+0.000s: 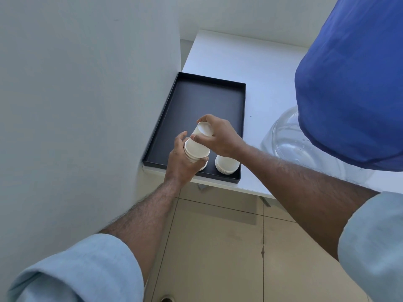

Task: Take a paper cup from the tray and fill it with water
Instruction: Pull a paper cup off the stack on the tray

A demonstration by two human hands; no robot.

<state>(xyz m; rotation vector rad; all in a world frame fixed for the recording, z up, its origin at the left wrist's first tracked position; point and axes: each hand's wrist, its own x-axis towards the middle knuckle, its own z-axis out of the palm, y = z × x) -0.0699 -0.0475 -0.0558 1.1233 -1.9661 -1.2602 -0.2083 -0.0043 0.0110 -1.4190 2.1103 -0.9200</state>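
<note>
step: separating cup | left hand clamps stack | right hand pinches top paper cup, axis tilted away-right over tray

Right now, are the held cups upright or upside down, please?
Upside down, tilted: the top cup shows its closed base, held by the right hand.

A pale grey-white wall filled the left side and met another wall in a corner behind a white surface. The surface stood against both walls, its near edge over a floor of large beige tiles with dark grout lines. A metal bracket showed beneath that edge. Soft, even daylight lay over everything, casting faint shadows.
</note>
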